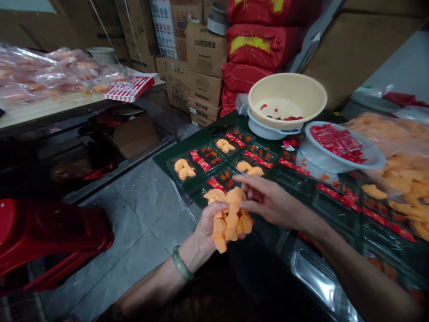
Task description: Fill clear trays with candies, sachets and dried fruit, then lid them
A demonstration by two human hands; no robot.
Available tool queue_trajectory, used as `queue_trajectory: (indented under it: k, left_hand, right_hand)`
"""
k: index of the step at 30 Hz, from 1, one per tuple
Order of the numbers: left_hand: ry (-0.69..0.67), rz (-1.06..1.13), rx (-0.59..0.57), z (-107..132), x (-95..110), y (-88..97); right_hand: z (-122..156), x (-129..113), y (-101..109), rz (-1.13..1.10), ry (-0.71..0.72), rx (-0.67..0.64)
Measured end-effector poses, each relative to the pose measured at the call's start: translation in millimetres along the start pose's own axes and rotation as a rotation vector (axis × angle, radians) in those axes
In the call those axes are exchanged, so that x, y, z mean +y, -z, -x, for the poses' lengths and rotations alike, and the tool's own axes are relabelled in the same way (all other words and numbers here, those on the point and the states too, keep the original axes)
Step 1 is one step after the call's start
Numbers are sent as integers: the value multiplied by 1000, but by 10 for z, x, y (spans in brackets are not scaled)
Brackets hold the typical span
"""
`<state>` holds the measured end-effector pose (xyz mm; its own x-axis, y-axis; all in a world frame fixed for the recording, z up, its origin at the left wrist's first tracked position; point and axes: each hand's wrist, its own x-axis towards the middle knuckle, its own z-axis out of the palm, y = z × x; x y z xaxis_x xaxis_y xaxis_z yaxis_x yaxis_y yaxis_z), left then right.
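My left hand (209, 228) cups a loose heap of orange dried-fruit pieces (229, 219), with a green bangle (182, 264) on its wrist. My right hand (264, 199) reaches in from the right, its thumb and forefinger pinching the topmost piece. Just beyond the hands lie black compartment trays (214, 161) on a dark green table (268, 241). Their compartments hold orange pieces, red sachets and small dark-red bits. The underside of the heap is hidden by my left palm.
A cream basin (286, 100) and a white bowl of red sachets (338, 150) stand on the table, beside a clear bag of orange pieces (395, 165). Cardboard boxes and red sacks (261, 49) are stacked behind. A red stool (50, 237) stands on the grey tile floor (140, 210).
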<state>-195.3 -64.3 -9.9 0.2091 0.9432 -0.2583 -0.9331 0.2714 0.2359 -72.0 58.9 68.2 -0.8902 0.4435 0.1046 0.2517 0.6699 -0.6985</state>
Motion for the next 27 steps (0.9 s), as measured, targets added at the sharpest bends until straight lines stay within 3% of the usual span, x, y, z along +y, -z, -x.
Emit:
queue_trajectory:
  k: [3, 6, 9, 11, 15, 20, 24, 27]
  left_hand:
    - [85, 44, -32, -58, -131, -1]
    - [130, 88, -52, -91, -269, -15]
    - [137, 117, -64, -57, -369, -40]
    - [172, 135, -87, 6, -407, -54]
    - [218, 120, -55, 167, -434, -54]
    - [214, 82, 6, 328, -432, -33]
    - [207, 63, 12, 377, -434, -4]
    - [182, 60, 23, 382, -421, 30]
  right_hand:
    - [206, -146, 16, 45, 9, -6]
    - [326, -173, 185, -88, -98, 100]
    - [290, -120, 316, -138, -188, 229]
    - [155, -57, 276, -101, -219, 234]
    - [-265, -15, -66, 18, -308, 103]
    - [-707, -259, -575, 371, -314, -121]
    - [-922, -393, -919, 554, -334, -272]
    - [-976, -397, -1007, 562, -305, -347]
